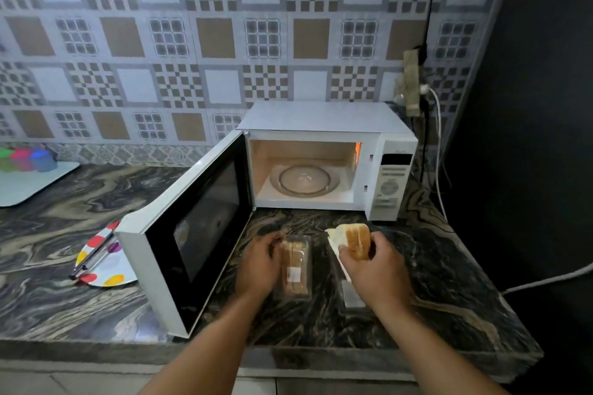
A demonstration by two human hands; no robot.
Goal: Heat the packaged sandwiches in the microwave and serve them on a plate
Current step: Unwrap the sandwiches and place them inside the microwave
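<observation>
The right hand has its grip closed around an unwrapped sandwich lifted just above the tabletop, while the left hand curls its grip on the packaged sandwich lying in front of the microwave. The bare slices could slip apart or drop if squeezed unevenly on the way in, and the wide-open door on the left could be knocked by the left forearm. The cavity and its glass turntable lie open straight ahead, but the tabletop's near edge is close, and the spotted plate with tongs sits behind the door, awkward to reach.
</observation>
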